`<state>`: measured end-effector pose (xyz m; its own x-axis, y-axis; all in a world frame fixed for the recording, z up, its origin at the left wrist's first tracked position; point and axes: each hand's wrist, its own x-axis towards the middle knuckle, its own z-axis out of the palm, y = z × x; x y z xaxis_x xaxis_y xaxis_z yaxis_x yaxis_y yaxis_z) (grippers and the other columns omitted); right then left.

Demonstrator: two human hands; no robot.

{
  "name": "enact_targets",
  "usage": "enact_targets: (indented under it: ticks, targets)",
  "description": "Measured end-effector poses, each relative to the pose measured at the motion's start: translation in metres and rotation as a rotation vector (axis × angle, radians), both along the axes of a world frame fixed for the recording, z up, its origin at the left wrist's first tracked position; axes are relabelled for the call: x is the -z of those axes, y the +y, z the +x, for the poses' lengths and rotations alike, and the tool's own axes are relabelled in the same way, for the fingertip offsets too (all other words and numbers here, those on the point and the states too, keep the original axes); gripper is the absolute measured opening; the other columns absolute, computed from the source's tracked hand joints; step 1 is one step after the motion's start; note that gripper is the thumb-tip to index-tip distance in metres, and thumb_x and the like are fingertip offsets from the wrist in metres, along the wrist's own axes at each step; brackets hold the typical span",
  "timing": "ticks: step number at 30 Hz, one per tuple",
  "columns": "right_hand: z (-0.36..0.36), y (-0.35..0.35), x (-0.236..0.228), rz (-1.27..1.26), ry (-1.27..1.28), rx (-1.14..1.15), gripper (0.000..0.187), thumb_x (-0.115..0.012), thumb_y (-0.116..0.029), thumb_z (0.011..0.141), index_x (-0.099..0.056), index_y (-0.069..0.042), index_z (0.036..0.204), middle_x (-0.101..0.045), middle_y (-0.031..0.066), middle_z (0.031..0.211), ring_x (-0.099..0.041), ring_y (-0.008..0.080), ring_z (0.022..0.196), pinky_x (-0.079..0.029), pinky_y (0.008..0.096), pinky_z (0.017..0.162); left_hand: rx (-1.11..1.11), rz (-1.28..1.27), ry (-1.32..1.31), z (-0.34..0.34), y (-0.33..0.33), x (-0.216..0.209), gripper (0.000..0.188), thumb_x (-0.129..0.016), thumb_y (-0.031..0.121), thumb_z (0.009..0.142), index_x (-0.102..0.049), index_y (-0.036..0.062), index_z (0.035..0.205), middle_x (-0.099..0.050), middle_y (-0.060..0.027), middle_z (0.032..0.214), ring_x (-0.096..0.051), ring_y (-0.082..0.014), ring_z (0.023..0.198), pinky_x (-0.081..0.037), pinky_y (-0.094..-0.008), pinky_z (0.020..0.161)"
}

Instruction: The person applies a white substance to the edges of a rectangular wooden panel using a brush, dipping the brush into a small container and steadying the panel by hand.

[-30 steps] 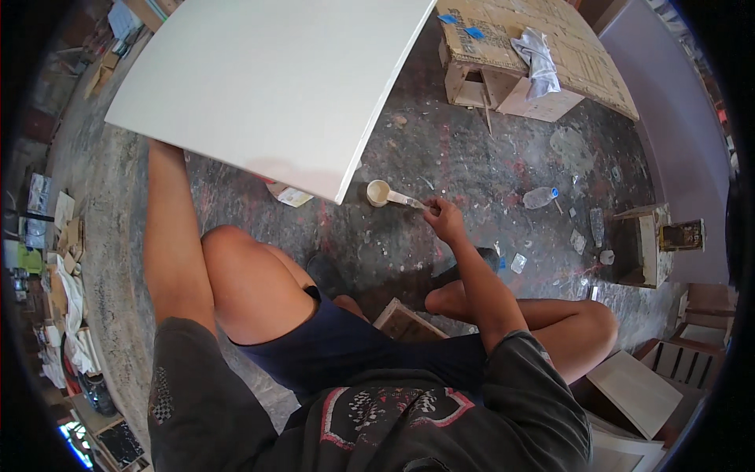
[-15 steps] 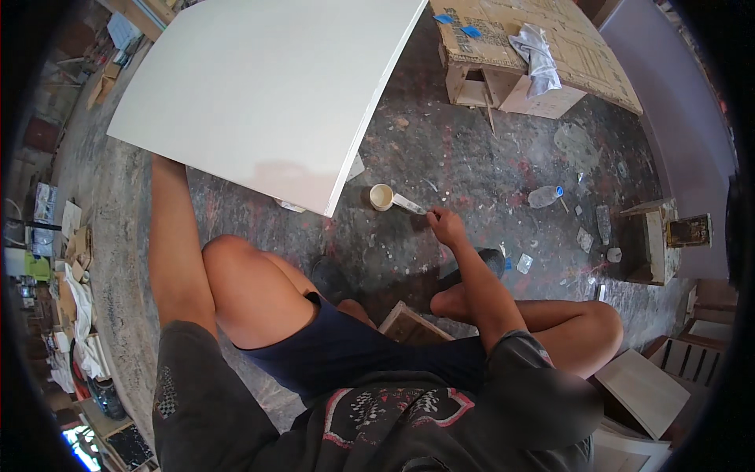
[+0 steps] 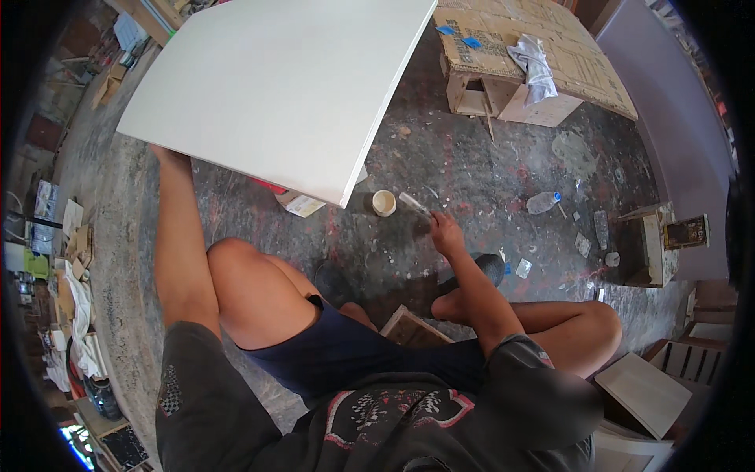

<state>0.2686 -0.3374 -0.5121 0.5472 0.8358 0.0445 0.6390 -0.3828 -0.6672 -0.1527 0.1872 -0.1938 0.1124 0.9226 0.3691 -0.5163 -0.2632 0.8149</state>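
A large white panel (image 3: 275,86) fills the upper left, its near edge raised off the floor. My left hand (image 3: 167,154) reaches under its near left edge, and the panel hides the fingers. Right of the panel's near corner, my right hand (image 3: 446,234) is closed on a paintbrush (image 3: 414,204) with a flat, pale end pointing toward the upper left. Just left of the brush end, apart from it, stands a small cup (image 3: 384,203) with cream-coloured stuff inside. Beneath the panel's near edge show a small box (image 3: 302,205) and a bit of something red (image 3: 270,186).
At the far right stands a wooden cabinet under a cardboard sheet (image 3: 566,47), a white cloth (image 3: 535,67) draped over it. A plastic bottle (image 3: 543,200) and scraps lie on the stained floor. A small wooden frame (image 3: 649,244) stands right. Clutter lines the left side.
The brush end has left the cup's rim and now sits to its right. The panel has shifted slightly right and away, uncovering more of the box and the red thing beneath.
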Motion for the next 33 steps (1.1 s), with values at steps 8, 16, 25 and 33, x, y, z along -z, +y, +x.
enact_targets:
  ticks: [8, 16, 25, 33]
  targets:
    - [0.001, -0.006, 0.027, -0.036, -0.124, -0.003, 0.028, -0.058, -0.020, 0.103, -0.072, -0.002, 0.119, -0.071, 0.0240, 0.111, -0.065, 0.0438, 0.108, -0.051, 0.0528, 0.098, -0.116, -0.033, -0.096, 0.033, -0.037, -0.015, 0.059, -0.043, 0.044, 0.110, -0.056, 0.0011, 0.149, -0.065, -0.0161, 0.145, -0.065, -0.0381, 0.129, -0.056, -0.0505, 0.107]
    - [-0.020, 0.001, -0.004, 0.007, 0.044, -0.008, 0.031, -0.058, -0.021, 0.101, -0.068, -0.005, 0.126, -0.072, 0.0244, 0.110, -0.067, 0.0469, 0.110, -0.053, 0.0547, 0.095, -0.138, -0.168, -0.139, 0.014, -0.046, -0.022, 0.060, -0.040, 0.045, 0.111, -0.054, 0.0008, 0.150, -0.062, -0.0173, 0.148, -0.061, -0.0386, 0.133, -0.052, -0.0524, 0.111]
    - [0.015, 0.003, -0.027, 0.010, 0.051, 0.078, 0.030, -0.053, -0.024, 0.107, -0.070, -0.002, 0.117, -0.070, 0.0273, 0.103, -0.067, 0.0475, 0.102, -0.052, 0.0510, 0.087, -0.152, -0.190, -0.167, 0.014, -0.048, -0.018, 0.059, -0.035, 0.039, 0.111, -0.052, 0.0009, 0.152, -0.060, -0.0175, 0.150, -0.059, -0.0394, 0.136, -0.048, -0.0532, 0.115]
    - [0.063, 0.053, -0.206, 0.590, 0.356, -0.025, 0.022, -0.047, -0.020, 0.109, -0.062, -0.003, 0.108, -0.061, 0.0077, 0.091, -0.055, 0.0191, 0.081, -0.045, 0.0351, 0.075, -0.143, -0.205, -0.196, 0.020, -0.056, -0.023, 0.058, -0.036, 0.039, 0.111, -0.052, 0.0013, 0.152, -0.059, -0.0181, 0.150, -0.058, -0.0394, 0.136, -0.048, -0.0535, 0.116]
